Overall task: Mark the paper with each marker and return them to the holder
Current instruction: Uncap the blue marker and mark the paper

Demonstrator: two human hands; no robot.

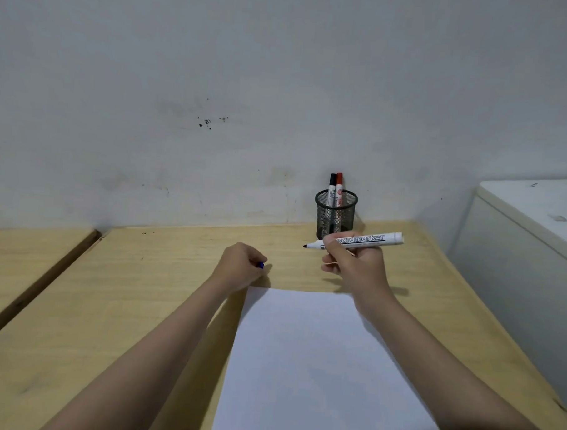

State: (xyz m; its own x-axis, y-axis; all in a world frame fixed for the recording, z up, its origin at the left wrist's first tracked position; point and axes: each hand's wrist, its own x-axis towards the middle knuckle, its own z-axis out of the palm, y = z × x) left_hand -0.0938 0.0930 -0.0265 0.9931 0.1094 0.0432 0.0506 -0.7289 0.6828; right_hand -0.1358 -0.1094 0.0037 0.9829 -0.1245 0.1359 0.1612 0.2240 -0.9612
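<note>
Uncapped marker (355,241) held level above blank paper (318,362); two in holder (336,214).

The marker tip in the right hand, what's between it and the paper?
Nothing: in the head view only bare table lies between the uncapped marker held by the right hand and the paper.

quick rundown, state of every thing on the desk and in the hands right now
whiteboard marker: uncapped, tip bare, held level above the desk
right hand: closed around the whiteboard marker
blue cap: off, pinched in the left hand
left hand: closed on the blue cap
paper: flat, blank
mesh holder: upright
black marker: capped, in holder
red marker: capped, in holder
</note>
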